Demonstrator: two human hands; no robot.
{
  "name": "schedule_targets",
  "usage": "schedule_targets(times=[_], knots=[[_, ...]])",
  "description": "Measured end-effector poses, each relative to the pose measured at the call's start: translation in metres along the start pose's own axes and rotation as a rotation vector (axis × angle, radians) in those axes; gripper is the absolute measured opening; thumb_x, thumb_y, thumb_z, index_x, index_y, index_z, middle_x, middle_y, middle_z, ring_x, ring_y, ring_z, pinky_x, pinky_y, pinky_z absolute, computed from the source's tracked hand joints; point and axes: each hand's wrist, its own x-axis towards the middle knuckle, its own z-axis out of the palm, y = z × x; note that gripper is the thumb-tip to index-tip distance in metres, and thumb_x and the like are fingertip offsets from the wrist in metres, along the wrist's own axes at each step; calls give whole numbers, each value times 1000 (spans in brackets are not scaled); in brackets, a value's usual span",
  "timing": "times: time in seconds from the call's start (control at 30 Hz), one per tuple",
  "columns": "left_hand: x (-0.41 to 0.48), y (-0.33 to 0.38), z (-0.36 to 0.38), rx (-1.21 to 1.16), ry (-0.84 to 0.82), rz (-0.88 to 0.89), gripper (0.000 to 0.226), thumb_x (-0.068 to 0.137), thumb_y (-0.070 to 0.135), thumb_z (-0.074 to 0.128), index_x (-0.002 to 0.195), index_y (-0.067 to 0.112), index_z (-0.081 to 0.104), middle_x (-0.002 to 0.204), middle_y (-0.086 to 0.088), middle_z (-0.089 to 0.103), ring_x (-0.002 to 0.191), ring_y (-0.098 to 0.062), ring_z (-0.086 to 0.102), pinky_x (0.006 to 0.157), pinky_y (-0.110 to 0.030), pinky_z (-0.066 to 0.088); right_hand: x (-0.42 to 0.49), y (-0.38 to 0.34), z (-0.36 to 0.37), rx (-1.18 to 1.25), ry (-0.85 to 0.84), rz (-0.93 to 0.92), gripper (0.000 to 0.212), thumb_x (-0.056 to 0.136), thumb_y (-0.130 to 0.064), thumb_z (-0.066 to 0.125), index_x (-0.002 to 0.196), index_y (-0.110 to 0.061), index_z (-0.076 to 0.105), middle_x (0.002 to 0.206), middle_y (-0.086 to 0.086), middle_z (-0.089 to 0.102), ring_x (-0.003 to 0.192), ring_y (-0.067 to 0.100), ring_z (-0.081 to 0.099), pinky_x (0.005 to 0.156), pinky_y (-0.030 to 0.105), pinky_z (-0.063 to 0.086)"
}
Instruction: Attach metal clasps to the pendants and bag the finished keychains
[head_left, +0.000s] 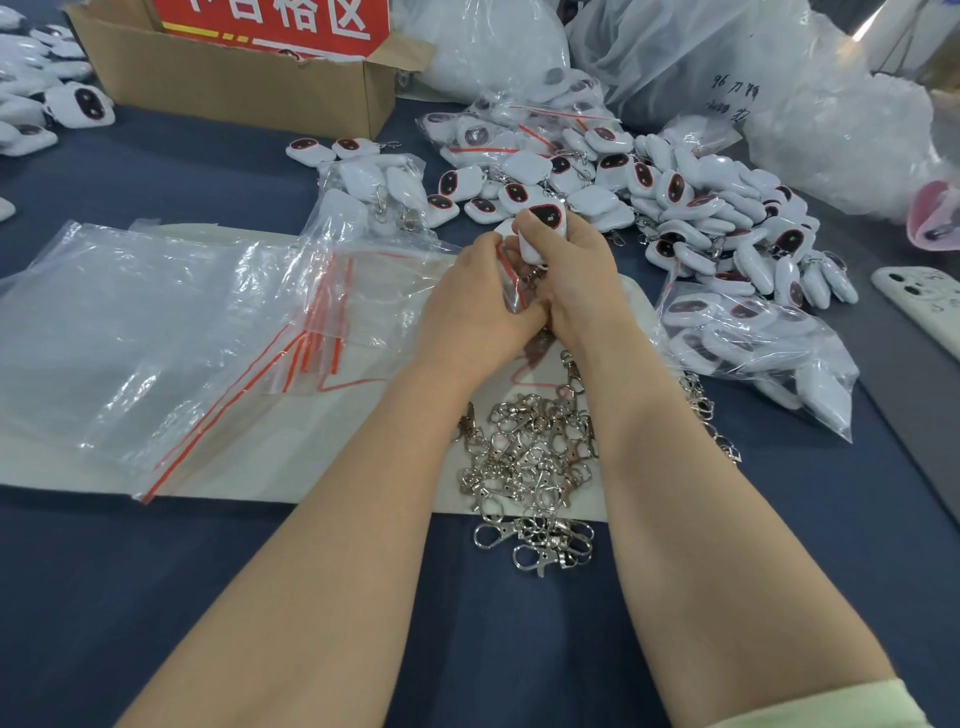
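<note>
My right hand (571, 270) grips a white pendant with a dark red-rimmed face (545, 218), and a metal clasp hangs from it between my palms. My left hand (467, 306) pinches a small clear zip bag with a red strip (506, 280) right beside that pendant. A heap of loose silver clasps (524, 457) lies under my wrists on a white sheet (249, 483). A pile of white pendants (701, 208) spreads beyond and right of my hands. Empty zip bags (171, 332) lie to the left.
A cardboard box with a red sign (234, 78) stands at the back left. Large filled plastic bags (779, 88) crowd the back right. A bag of pendants (753, 343) and a white phone (924, 306) lie at right. More pendants (36, 98) sit far left.
</note>
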Motion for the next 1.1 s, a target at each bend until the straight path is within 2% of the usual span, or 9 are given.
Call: schedule_targets(times=[0.2, 0.4, 0.57, 0.67, 0.77, 0.87, 1.0, 1.1], knots=[[0, 0, 0, 4, 5, -5, 52, 79, 29, 70, 121, 9, 46, 117, -7, 58, 106, -25, 55, 87, -40, 45, 0, 2, -1, -88, 1, -35, 19, 90, -3, 59, 73, -10, 57, 67, 5, 60, 58, 12, 60, 61, 24, 52], [1, 0, 0, 2, 5, -2, 50, 78, 30, 70, 119, 10, 47, 116, -6, 58, 105, -24, 56, 86, -39, 45, 2, 3, -2, -109, 19, -45, 8, 90, -6, 59, 82, -4, 56, 75, 12, 60, 63, 16, 60, 65, 29, 51], [1, 0, 0, 1, 5, 16, 51, 78, 31, 70, 118, 9, 47, 114, -7, 58, 103, -25, 56, 84, -39, 45, 4, 1, 0, 137, 26, 71, 17, 93, -6, 57, 76, -6, 59, 55, 2, 64, 49, 10, 62, 51, 21, 52], [0, -1, 0, 8, 5, 24, 50, 78, 32, 69, 118, 10, 48, 113, -6, 58, 101, -24, 56, 83, -39, 46, 5, -2, 0, 327, 34, 197, 17, 94, -12, 57, 80, -4, 61, 53, 7, 64, 48, 15, 62, 52, 25, 53], [1, -2, 1, -5, 16, 30, 50, 78, 33, 70, 117, 11, 48, 112, -5, 58, 100, -22, 56, 82, -37, 46, 7, -2, -2, 342, 4, 243, 19, 93, -13, 56, 82, -1, 65, 55, 6, 64, 49, 14, 61, 52, 24, 52], [1, -2, 1, -4, 17, 32, 50, 78, 34, 70, 117, 12, 48, 111, -4, 59, 99, -22, 57, 82, -38, 46, 6, 0, -3, 283, -28, 216, 13, 93, -8, 55, 88, 0, 64, 62, 5, 65, 54, 13, 60, 56, 24, 53], [1, -2, 1, -19, 28, 27, 53, 77, 33, 71, 120, 12, 48, 113, -4, 60, 101, -22, 57, 80, -34, 45, 5, 3, -4, 137, -105, 66, 12, 94, -2, 54, 86, -7, 62, 79, 7, 68, 71, 18, 62, 72, 31, 54], [1, -3, 2, -12, 28, 21, 55, 76, 31, 72, 122, 11, 47, 116, -4, 59, 103, -22, 57, 80, -32, 44, 4, 5, -5, 53, -138, -9, 11, 93, -2, 55, 90, -10, 61, 84, 7, 66, 77, 19, 61, 78, 34, 52]])
